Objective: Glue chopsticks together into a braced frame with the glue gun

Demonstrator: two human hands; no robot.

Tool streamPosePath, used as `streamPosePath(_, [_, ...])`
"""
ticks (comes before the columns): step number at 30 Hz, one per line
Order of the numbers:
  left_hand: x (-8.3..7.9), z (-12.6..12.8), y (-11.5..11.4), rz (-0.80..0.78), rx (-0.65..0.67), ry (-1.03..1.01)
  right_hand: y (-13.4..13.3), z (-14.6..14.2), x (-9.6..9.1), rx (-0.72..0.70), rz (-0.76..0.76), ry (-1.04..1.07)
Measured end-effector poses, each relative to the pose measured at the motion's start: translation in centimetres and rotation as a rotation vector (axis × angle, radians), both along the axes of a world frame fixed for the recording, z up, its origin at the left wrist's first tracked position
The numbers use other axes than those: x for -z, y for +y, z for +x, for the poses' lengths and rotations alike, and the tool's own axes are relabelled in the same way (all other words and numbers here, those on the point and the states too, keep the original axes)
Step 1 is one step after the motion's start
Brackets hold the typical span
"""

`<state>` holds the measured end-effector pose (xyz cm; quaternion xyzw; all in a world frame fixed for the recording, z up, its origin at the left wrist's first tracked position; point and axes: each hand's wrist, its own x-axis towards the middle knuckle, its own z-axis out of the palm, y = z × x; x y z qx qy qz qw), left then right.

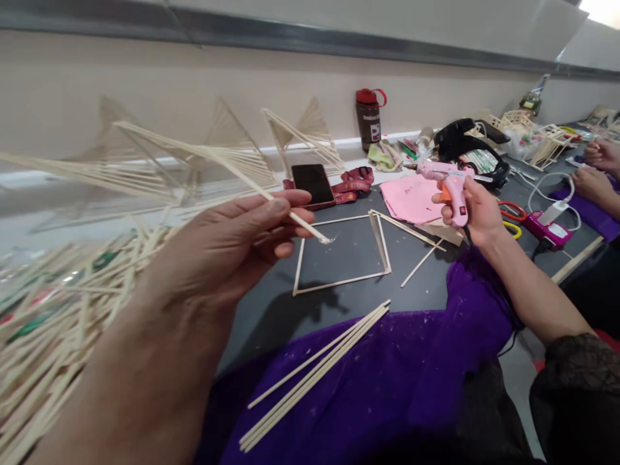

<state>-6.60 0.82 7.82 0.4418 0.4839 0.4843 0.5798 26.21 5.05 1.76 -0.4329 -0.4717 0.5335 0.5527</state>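
Note:
Between the thumb and fingers of my left hand [242,239] is a thin wooden stick [245,179], its near tip coated with clear glue. My right hand [484,210] grips a pink hot glue gun [453,187], with a finger by its orange trigger. Below the stick's tip, a four-sided frame of sticks [341,284] lies on the dark table [271,323], with further sticks joined at its right side. Several loose sticks [320,374] rest on the purple cloth [387,387] in front of me.
A large heap of sticks [62,349] lies at left. Behind the frame are a phone [312,184], a red lanyard [356,184], pink paper [407,197] and a bottle [369,123]. A magenta power strip [547,229] sits at right, near another person's hands [593,184].

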Motion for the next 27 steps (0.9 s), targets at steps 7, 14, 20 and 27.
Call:
streamPosePath(7, [-0.4,-0.1,-0.1,-0.019,0.002,0.007,0.0,0.3,0.4,-0.103,-0.093,0.123])
streamPosePath(14, [-0.2,0.0,-0.1,-0.011,0.002,0.006,0.1,0.0,0.8,-0.124,-0.006,0.104])
streamPosePath(20, [-0.5,0.2,-0.1,-0.012,0.020,0.016,-0.2,0.2,0.1,-0.104,0.066,0.119])
streamPosePath(27, [0.2,0.2,-0.2,0.076,-0.032,0.085,1.2,1.0,1.1,0.102,-0.075,-0.120])
